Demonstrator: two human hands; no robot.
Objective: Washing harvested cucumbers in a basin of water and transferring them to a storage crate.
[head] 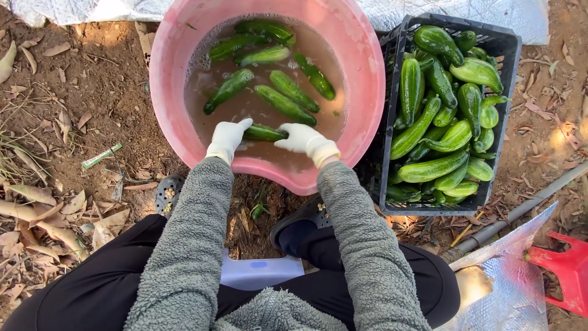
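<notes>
Both hands wear thin white gloves, and grey fleece sleeves run down to the wrists. The left hand [228, 138] and the right hand [304, 140] are closed around the two ends of one cucumber [264, 132], a short dark green one with a bumpy skin, held level just over the near edge of the basin [361, 73]. The left fingers wrap its left end; the right fingers pinch its right end.

The basin is round, smooth pink plastic with a thick rolled rim. It holds cloudy brown water with a thin line of foam along the far and left wall. Seven or so more cucumbers float in it, mostly in the far half and the middle, some touching, lying at different slants. The strip of water nearest the hands is open.

Just right of the basin, touching its rim, stands a black plastic crate [511, 55] with a latticed wall, heaped with cucumbers that range from dark to pale green, long and slightly curved.

The ground [92, 104] is bare brown soil strewn with dry leaves and twigs, with open room to the left of the basin. A grey pole [527, 205] lies slantwise at the crate's near right corner, beside silver foil sheeting [520, 276] and a red plastic stool [569, 270].
</notes>
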